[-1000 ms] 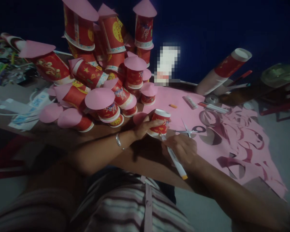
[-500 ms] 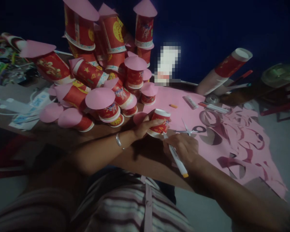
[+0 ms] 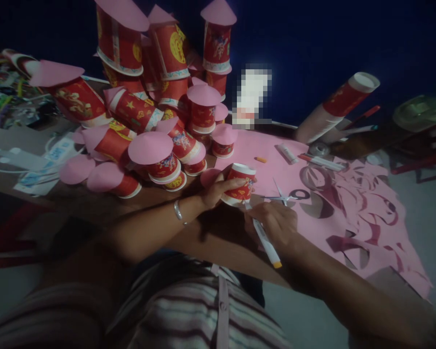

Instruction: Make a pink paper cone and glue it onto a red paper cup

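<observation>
A red paper cup [image 3: 239, 185] with a white rim and gold print is gripped by my left hand [image 3: 217, 190], tilted a little, its white-rimmed opening downward and its base up. My right hand [image 3: 276, 220] is closed around a white craft knife [image 3: 265, 240] with a yellow end. The knife's tip touches the cup's side near the lower rim. Just beyond my right hand lie scissors [image 3: 284, 197] on pink paper [image 3: 261, 145]. A pink paper disc [image 3: 209, 177] lies partly behind my left hand.
Red paper cups with pink cone tops [image 3: 150, 150] are stacked at the left and back. Pink paper scraps [image 3: 370, 194] spread to the right, near a glue stick [image 3: 287, 154], an orange cap [image 3: 260, 159] and pens [image 3: 323, 162]. A tall cup stack [image 3: 343, 99] leans behind.
Barely anything differs. My right hand and the craft knife have shifted very slightly; the cup stays in my left hand.
</observation>
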The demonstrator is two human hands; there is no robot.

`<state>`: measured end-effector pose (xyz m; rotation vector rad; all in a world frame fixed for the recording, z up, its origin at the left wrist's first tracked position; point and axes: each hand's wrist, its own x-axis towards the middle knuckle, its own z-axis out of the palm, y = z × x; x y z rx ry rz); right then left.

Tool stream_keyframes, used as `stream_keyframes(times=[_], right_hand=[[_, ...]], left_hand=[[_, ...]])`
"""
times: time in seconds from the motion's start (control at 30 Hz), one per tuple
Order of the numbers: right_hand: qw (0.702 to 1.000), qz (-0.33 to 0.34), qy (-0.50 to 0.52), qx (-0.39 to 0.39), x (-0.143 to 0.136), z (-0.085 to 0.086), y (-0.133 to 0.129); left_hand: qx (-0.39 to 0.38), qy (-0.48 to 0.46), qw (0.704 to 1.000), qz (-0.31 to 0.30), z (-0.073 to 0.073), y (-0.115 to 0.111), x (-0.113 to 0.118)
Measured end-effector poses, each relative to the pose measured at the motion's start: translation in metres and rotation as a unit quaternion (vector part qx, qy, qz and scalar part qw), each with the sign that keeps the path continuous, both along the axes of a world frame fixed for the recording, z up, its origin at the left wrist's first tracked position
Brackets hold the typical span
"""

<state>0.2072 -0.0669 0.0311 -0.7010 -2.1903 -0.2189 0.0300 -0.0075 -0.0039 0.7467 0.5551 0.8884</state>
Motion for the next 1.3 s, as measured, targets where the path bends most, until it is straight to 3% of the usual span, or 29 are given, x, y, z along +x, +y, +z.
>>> stream_keyframes(times=[0.87, 1.17, 1.3], right_hand=[[1.0, -0.015, -0.002, 0.021, -0.001, -0.011, -0.001], [1.0, -0.002, -0.001, 0.023, -0.002, -0.007, -0.002], [0.999, 0.033, 0.007, 0.032, 0.0, -0.011, -0.003]], left_hand=[[0.006, 0.002, 1.0, 0.014, -0.004, 0.001, 0.001], [0.007, 0.009, 1.0, 0.008, 0.0, 0.001, 0.002], [0.006, 0.01, 1.0, 0.008, 0.002, 0.001, 0.001]])
